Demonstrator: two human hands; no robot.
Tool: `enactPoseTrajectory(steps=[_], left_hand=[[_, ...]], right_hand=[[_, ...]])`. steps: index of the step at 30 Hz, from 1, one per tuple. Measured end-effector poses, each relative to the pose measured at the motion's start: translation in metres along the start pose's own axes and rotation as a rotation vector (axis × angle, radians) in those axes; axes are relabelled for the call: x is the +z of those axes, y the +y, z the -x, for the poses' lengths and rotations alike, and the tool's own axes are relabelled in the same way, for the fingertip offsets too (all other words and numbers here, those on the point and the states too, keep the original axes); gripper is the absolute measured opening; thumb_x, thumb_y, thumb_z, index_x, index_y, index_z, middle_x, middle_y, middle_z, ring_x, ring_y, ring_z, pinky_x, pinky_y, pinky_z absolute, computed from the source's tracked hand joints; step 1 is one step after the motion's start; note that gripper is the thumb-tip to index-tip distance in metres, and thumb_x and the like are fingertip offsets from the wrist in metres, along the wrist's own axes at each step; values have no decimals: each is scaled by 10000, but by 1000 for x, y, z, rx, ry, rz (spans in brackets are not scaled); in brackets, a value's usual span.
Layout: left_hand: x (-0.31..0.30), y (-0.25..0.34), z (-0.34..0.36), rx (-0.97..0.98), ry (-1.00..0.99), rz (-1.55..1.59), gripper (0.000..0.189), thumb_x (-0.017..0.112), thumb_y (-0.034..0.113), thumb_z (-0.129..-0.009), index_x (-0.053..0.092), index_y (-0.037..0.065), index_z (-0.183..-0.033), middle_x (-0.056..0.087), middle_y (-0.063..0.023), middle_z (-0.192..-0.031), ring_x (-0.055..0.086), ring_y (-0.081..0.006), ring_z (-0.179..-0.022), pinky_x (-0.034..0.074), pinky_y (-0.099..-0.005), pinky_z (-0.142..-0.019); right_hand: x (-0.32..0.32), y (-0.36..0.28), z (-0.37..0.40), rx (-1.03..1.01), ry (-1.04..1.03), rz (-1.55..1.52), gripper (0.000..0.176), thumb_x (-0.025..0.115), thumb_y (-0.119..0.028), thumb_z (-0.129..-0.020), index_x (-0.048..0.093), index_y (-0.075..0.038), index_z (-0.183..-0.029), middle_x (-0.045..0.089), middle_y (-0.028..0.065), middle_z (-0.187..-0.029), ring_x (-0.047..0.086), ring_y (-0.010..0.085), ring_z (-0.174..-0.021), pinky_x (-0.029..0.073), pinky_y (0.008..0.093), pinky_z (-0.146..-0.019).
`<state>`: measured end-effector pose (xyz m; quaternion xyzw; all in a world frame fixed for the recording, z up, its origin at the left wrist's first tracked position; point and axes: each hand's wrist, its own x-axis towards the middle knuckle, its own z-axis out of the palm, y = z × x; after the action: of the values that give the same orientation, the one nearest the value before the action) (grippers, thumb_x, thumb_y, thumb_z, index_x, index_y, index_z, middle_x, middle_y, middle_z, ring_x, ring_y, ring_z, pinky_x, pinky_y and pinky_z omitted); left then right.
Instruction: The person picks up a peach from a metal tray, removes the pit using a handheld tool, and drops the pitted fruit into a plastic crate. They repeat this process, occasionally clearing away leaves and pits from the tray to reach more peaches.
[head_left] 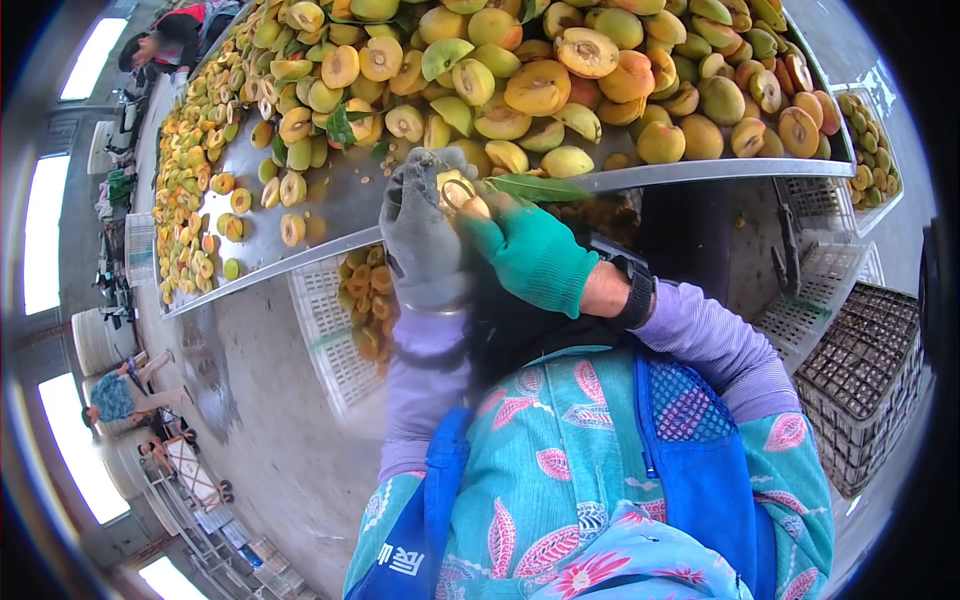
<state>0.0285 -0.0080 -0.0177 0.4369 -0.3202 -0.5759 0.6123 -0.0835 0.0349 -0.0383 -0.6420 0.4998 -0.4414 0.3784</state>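
In my left hand [425,235], gloved in grey, is a cut apricot [456,192] with its brown inside facing up. The grey fingers are curled around it close to the table's front edge. My right hand [535,255], in a green knitted glove, pinches the same apricot from the right with thumb and fingers. Just behind the green fingers a long green leaf [540,188] sticks out. Beyond both hands, a heap of whole and halved apricots [540,88] covers much of the metal table [340,205].
A white crate [330,345] with fruit halves stands below the table's edge at left. At right are another white crate [820,300], stacked dark crates [860,375] and a fruit-filled crate [868,150]. One person [170,45] bends at the table's far end; another person [130,395] walks further off.
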Motion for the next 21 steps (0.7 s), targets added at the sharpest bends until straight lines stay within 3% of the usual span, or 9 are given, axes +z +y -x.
enactPoseTrajectory(steps=[5, 7, 10, 13, 16, 19, 21], left_hand=[[4, -2, 1, 89, 2, -147, 309, 503, 289, -977, 613, 2, -948, 624, -115, -764, 615, -212, -689, 514, -310, -608], [6, -3, 3, 67, -34, -145, 305, 502, 280, -978, 616, -2, -952, 628, -116, -778, 615, -215, -684, 515, -312, -602], [4, -3, -3, 56, -197, -131, 314, 506, 305, -977, 602, 7, -961, 625, -116, -792, 616, -220, -681, 520, -321, -603], [1, -9, 3, -18, -13, -116, 320, 514, 338, -972, 578, 25, -971, 617, -117, -796, 617, -224, -689, 522, -327, -604], [2, -4, 4, -77, -39, -104, 373, 501, 347, -971, 600, 2, -868, 605, -109, -717, 581, -194, -627, 479, -295, -560], [11, 4, 4, -78, -97, -159, 361, 497, 293, -974, 612, -19, -834, 607, -111, -679, 555, -165, -590, 451, -269, -548], [15, 11, -2, -73, -191, -192, 337, 498, 265, -975, 609, -20, -833, 616, -112, -688, 553, -157, -593, 448, -263, -556]], right_hand=[[15, 2, 11, 92, -27, -212, 375, 467, -346, -979, 539, 16, -1048, 611, 261, -810, 594, 442, -764, 469, 479, -654], [18, -1, 17, 237, -19, -307, 364, 465, -345, -982, 535, 11, -1015, 610, 264, -808, 592, 447, -755, 465, 485, -647], [20, 4, 16, 252, -5, -271, 372, 470, -351, -981, 534, 13, -1016, 611, 271, -814, 594, 452, -753, 465, 481, -636], [19, -4, 15, 316, -31, -247, 375, 470, -353, -981, 529, 16, -1021, 616, 270, -817, 603, 438, -759, 464, 472, -641], [12, -16, 16, 518, -93, -424, 385, 468, -354, -983, 545, 20, -1027, 616, 266, -819, 605, 418, -774, 468, 444, -669], [8, -20, 17, 399, -54, -576, 384, 473, -344, -982, 566, 26, -1021, 612, 270, -858, 597, 412, -802, 469, 420, -707], [2, -3, 13, 290, -102, -391, 374, 482, -330, -983, 570, 32, -1027, 618, 241, -869, 597, 363, -797, 469, 397, -723]])
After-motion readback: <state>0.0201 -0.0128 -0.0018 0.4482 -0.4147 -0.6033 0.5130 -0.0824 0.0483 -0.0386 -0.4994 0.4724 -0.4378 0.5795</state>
